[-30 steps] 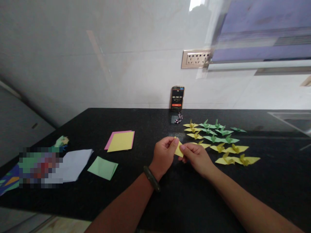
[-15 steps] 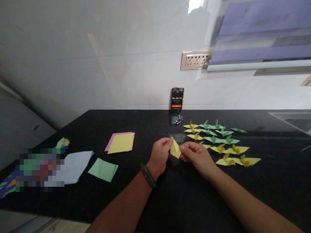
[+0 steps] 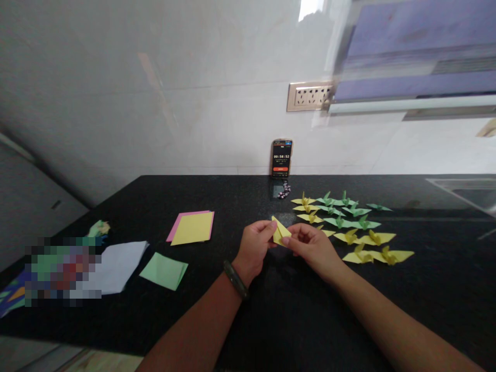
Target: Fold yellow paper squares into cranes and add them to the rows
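A small folded yellow paper (image 3: 279, 231) is pinched between both my hands just above the black counter (image 3: 271, 310). My left hand (image 3: 253, 247), with a dark band on its wrist, grips the paper's left side with closed fingers. From the right, my right hand (image 3: 314, 249) pinches the other side. Just beyond my right hand lie rows of finished paper cranes, yellow ones (image 3: 374, 237) nearer and green ones (image 3: 349, 209) farther back.
A phone (image 3: 281, 157) showing a timer leans on the wall, with a small beaded item (image 3: 285, 189) before it. To the left lie yellow and pink sheets (image 3: 192, 227), a folded green sheet (image 3: 164, 269) and a white sheet (image 3: 118, 263). A sink (image 3: 468, 194) is at the far right.
Both hands have turned the yellow paper, so it has gone from a flat flap to a pointed shape lifted slightly higher. The timer advanced one second.
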### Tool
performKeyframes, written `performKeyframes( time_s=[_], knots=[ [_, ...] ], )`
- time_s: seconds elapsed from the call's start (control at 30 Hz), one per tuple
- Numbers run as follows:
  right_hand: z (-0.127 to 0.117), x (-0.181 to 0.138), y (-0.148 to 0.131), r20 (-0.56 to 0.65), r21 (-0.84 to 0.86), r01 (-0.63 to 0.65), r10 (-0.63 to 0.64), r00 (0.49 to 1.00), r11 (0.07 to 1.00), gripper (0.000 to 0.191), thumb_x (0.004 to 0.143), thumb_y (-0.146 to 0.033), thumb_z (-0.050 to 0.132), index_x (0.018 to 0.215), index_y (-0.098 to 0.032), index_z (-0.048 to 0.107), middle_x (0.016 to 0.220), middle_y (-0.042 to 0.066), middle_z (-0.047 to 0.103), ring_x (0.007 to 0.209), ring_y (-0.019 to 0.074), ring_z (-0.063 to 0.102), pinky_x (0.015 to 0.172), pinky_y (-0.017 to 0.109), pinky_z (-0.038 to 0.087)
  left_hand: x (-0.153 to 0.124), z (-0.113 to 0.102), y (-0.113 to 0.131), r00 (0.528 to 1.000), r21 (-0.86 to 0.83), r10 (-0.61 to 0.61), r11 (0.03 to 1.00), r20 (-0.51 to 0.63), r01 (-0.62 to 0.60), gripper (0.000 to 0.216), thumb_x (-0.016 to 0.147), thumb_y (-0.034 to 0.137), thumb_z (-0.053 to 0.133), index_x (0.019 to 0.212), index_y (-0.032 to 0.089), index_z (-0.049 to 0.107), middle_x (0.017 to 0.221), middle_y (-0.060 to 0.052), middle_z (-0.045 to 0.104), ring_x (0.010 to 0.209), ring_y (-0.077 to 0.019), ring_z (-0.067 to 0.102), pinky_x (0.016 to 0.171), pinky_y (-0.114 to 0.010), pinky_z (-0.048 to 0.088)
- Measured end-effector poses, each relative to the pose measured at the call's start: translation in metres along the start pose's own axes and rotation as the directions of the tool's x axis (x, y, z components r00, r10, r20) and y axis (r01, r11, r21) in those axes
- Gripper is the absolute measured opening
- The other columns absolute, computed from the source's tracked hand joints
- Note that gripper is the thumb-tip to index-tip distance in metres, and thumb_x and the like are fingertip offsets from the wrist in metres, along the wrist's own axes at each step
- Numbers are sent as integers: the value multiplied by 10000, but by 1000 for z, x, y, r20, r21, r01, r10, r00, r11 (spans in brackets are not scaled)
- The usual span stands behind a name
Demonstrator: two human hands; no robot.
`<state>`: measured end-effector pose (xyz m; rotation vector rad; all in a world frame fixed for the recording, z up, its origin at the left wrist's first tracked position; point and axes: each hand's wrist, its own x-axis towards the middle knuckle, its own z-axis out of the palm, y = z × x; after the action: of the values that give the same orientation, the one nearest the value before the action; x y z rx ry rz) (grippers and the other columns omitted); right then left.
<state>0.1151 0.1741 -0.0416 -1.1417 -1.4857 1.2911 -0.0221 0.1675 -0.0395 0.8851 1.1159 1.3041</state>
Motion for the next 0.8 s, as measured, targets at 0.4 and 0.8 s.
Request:
performKeyframes(
  time_s=[0.4, 0.8],
  knots=[
    [-1, 1, 0, -86, 49, -23, 27, 996, 999, 258, 684, -403, 625, 652, -154, 564, 550, 0, 566, 480, 95, 469, 470, 226, 386, -6, 3, 2, 987, 75, 9, 997, 159, -21, 232, 631, 242, 669, 815, 103, 652, 708, -49, 639, 601, -98, 550, 540, -199, 420],
    [-9, 2, -7, 29, -136, 30, -27, 999, 990, 151, 632, -265, 596, 541, -174, 518, 460, -50, 464, 431, 73, 385, 423, 207, 299, -2, -1, 2, 995, 124, -26, 992, 96, 14, 285, 658, 402, 641, 683, 120, 612, 634, -8, 557, 568, -81, 508, 473, -166, 389]
  ],
)
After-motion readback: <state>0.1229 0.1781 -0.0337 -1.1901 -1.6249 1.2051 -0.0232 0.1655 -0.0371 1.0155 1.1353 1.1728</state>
